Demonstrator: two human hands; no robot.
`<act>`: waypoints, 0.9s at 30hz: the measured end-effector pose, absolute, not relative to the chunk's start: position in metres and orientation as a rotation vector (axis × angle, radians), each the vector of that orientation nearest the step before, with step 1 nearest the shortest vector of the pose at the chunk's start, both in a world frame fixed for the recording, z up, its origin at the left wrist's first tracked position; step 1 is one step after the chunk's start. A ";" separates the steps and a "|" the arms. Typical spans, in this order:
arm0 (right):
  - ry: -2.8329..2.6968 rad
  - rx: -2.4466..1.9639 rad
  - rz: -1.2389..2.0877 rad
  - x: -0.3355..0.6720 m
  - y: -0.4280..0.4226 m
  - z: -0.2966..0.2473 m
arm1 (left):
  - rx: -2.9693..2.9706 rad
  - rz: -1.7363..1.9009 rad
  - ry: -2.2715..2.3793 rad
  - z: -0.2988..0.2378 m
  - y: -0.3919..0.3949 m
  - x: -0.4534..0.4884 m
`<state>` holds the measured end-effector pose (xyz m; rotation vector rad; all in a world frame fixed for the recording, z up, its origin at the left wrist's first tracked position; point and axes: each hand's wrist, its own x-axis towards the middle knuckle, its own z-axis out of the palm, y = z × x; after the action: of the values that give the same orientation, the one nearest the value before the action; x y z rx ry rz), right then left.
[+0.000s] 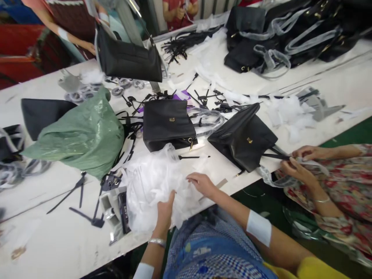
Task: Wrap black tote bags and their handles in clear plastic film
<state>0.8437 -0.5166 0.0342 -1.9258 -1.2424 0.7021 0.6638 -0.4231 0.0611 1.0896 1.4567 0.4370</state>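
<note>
A heap of white tissue wrapping [154, 182] lies at the near edge of the white table [334, 77]. My left hand [164, 211] is closed on the lower part of the heap. My right hand [202, 184] rests on its right side, fingers curled into the tissue. A black handbag [167, 122] with a gold clasp lies just behind the heap. A second black handbag [244, 135] lies tilted to the right.
A co-worker's hands [296, 162] on the right wrap clear plastic round the second bag's handle. A green plastic bag [84, 133] bulges at left. Black straps [81, 193] lie scattered. More black bags [290, 35] pile at back right; another person holds one [129, 58] at back.
</note>
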 end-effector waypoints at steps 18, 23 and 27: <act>-1.729 -1.965 0.756 0.962 -0.585 0.021 | 0.894 0.488 1.372 0.052 -0.416 0.673; -1.403 -1.923 0.780 0.955 -0.592 0.010 | 0.726 0.375 1.259 0.084 -0.421 0.670; -0.931 -1.831 0.757 0.939 -0.586 0.023 | 0.458 0.254 1.009 0.107 -0.439 0.699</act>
<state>0.9385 -0.5857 0.0228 -1.8315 -0.9306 0.7569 0.6985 -0.4387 0.1073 0.4577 1.0090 0.2541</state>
